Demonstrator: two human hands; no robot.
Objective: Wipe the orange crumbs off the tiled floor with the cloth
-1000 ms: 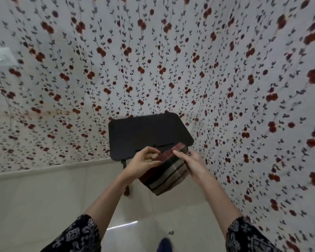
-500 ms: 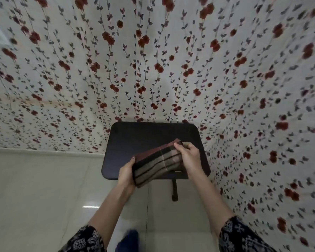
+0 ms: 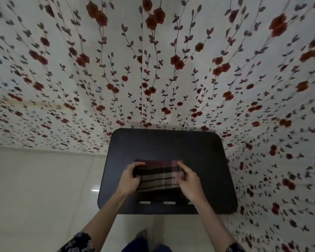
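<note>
Folded striped cloth (image 3: 157,176) over the near half of a small black table (image 3: 204,160), held at both short ends. Left hand (image 3: 130,179) on the left end, fingers curled over the far corner, thumb side on the striped face; right hand (image 3: 188,180) on the right end, fingers reaching to the far right corner. Both hands closed on the cloth edges, not spread flat; whether the cloth rests on the tabletop or hangs just above it, not clear from this view.

Cloth: soft, light, limp, in several layers; likely to sag and unfold if taken by a single corner. Best taken as a wad, or with a flat palm across the middle of the folded pad, layers pressed together so one broad face meets the floor. Woven surface probably grippy enough against skin; no risk of breakage.

Position against the grip: cloth between the two hands, middle band of pale and dark stripes bare, far maroon edge just beyond the fingertips. Tiled floor (image 3: 40,188) pale and glossy to the left of and below the table; no orange crumbs visible in this view. Flowered wall (image 3: 153,70) behind and to the right. Wiping judged not yet begun.
</note>
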